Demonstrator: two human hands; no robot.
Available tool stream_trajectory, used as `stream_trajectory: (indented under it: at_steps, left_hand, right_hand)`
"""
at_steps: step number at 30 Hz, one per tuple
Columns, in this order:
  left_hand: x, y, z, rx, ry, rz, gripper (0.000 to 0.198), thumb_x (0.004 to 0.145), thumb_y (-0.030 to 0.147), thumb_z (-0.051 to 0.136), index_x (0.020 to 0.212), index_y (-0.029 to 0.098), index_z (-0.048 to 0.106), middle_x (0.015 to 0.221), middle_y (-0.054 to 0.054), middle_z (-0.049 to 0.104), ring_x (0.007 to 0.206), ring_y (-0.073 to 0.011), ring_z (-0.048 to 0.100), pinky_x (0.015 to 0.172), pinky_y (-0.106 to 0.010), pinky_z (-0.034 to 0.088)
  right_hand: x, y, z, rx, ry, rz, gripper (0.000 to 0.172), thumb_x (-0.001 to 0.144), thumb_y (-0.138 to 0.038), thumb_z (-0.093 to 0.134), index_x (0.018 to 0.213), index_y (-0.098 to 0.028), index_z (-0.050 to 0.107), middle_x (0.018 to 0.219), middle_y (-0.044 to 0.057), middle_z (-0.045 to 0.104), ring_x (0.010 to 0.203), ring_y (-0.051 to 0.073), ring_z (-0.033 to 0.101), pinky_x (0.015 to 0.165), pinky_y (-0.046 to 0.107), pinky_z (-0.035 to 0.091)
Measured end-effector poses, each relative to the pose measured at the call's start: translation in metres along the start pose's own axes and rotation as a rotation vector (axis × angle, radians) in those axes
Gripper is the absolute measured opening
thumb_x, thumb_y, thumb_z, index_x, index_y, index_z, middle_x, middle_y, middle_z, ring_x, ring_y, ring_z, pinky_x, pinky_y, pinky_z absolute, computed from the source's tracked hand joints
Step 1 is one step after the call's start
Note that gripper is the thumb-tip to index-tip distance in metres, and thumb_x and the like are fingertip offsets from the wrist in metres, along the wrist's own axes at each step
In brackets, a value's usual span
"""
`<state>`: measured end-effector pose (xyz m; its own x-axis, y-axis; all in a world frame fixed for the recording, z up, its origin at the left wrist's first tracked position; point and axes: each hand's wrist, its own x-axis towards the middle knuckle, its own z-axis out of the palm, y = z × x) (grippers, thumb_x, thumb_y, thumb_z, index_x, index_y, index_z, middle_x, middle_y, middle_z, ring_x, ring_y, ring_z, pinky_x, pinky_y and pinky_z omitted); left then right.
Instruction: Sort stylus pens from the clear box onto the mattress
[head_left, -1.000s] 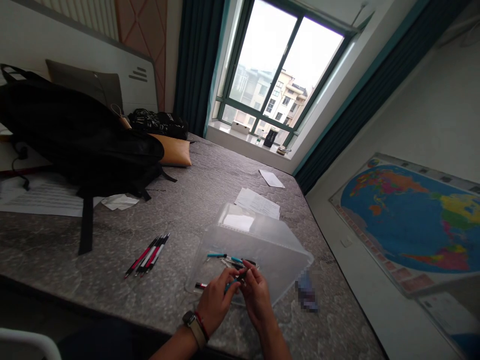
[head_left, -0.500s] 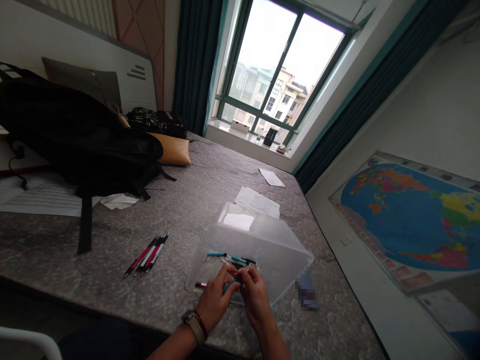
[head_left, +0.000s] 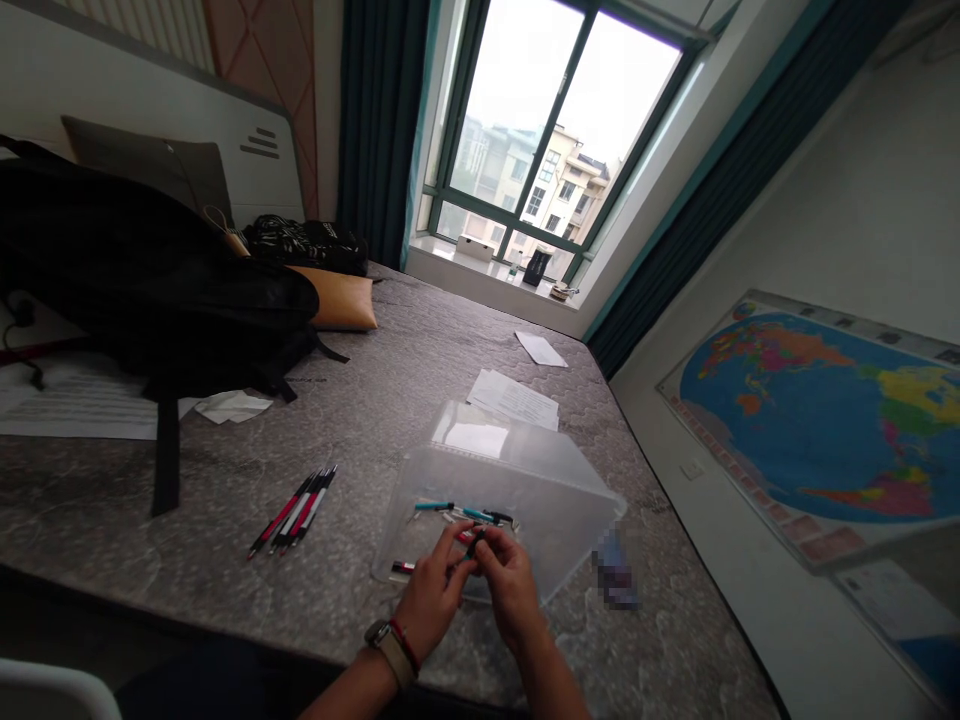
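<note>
My left hand [head_left: 430, 592] and my right hand [head_left: 510, 580] meet above a clear plastic folder [head_left: 559, 515]. Fingertips of both are pinched round a small dark pen part [head_left: 474, 546]; its ends are hidden by the fingers. Just beyond them, on the folder, lie several loose pen pieces, among them a teal barrel [head_left: 433, 506] and another teal piece [head_left: 477, 514]. A short red, white and black piece [head_left: 403, 567] rests left of my left hand. Farther left, a row of red, black and white pens [head_left: 296, 510] lies side by side on the mattress [head_left: 352, 420].
A black backpack [head_left: 150, 270] fills the left, its strap hanging toward me, beside a tan pouch [head_left: 341, 298]. Papers [head_left: 514, 398] lie behind the folder, with a white sheet [head_left: 540, 348] farther back. A blurred item [head_left: 616, 570] is right of the folder. A world map [head_left: 817, 410] hangs on the right.
The teal piece seen between my fingers half a second ago no longer shows there; a dark part is visible instead. My hands stay together over the folder, and the view has shifted slightly.
</note>
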<state>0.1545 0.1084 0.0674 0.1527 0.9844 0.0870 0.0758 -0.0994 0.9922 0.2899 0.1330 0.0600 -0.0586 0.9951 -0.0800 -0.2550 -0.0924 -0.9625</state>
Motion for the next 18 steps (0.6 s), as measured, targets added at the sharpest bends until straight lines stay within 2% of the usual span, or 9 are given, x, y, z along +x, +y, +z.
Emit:
stream_trajectory:
  at_steps: [2, 4, 7, 10, 13, 18]
  left_hand:
    - [0.000, -0.001, 0.001, 0.005, 0.002, 0.007, 0.046, 0.092, 0.036, 0.046, 0.136, 0.022, 0.043, 0.076, -0.001, 0.068, 0.062, -0.0172, 0.063, 0.063, -0.026, 0.046]
    - [-0.001, -0.001, 0.002, 0.005, 0.002, 0.024, 0.044, 0.094, 0.035, 0.044, 0.136, 0.020, 0.042, 0.076, -0.002, 0.067, 0.069, -0.0184, 0.065, 0.070, -0.028, 0.047]
    - [-0.002, -0.003, 0.003, -0.002, 0.017, 0.012, 0.044, 0.096, 0.035, 0.040, 0.136, 0.019, 0.040, 0.075, -0.003, 0.066, 0.072, -0.0195, 0.064, 0.073, -0.031, 0.048]
    - [-0.002, -0.005, 0.002, -0.003, 0.037, 0.012, 0.044, 0.095, 0.034, 0.041, 0.137, 0.020, 0.040, 0.096, -0.008, 0.069, 0.093, -0.0218, 0.065, 0.084, -0.035, 0.048]
    - [-0.002, -0.007, 0.002, 0.034, 0.025, 0.040, 0.044, 0.095, 0.032, 0.040, 0.138, 0.023, 0.038, 0.117, -0.011, 0.065, 0.111, -0.0227, 0.060, 0.096, -0.038, 0.044]
    - [0.001, -0.011, 0.002, 0.072, 0.079, 0.046, 0.038, 0.094, 0.033, 0.043, 0.131, 0.023, 0.045, 0.127, -0.010, 0.060, 0.118, -0.0226, 0.057, 0.101, -0.038, 0.042]
  right_hand:
    - [0.000, 0.000, 0.001, 0.000, 0.015, -0.009, 0.030, 0.072, -0.039, 0.078, 0.095, -0.020, 0.071, 0.090, 0.006, 0.071, 0.072, 0.018, 0.061, 0.059, 0.027, 0.049]
    - [0.000, -0.001, 0.002, 0.010, 0.004, -0.013, 0.029, 0.072, -0.038, 0.078, 0.094, -0.020, 0.071, 0.089, 0.006, 0.070, 0.071, 0.017, 0.060, 0.059, 0.027, 0.049]
    - [-0.001, -0.002, 0.000, 0.000, -0.043, 0.010, 0.031, 0.076, -0.041, 0.075, 0.099, -0.020, 0.072, 0.096, 0.007, 0.070, 0.088, 0.021, 0.063, 0.077, 0.034, 0.052]
    - [-0.003, -0.002, -0.001, -0.011, -0.092, 0.049, 0.033, 0.078, -0.044, 0.072, 0.101, -0.020, 0.072, 0.101, 0.008, 0.070, 0.097, 0.023, 0.063, 0.091, 0.040, 0.048]
    - [-0.003, -0.001, 0.000, -0.038, -0.070, 0.031, 0.030, 0.078, -0.044, 0.073, 0.095, -0.019, 0.073, 0.097, 0.006, 0.070, 0.093, 0.021, 0.063, 0.089, 0.036, 0.048]
    - [0.002, 0.002, -0.003, -0.163, -0.068, 0.011, 0.032, 0.077, -0.047, 0.072, 0.093, -0.019, 0.074, 0.090, 0.006, 0.071, 0.089, 0.022, 0.064, 0.083, 0.035, 0.051]
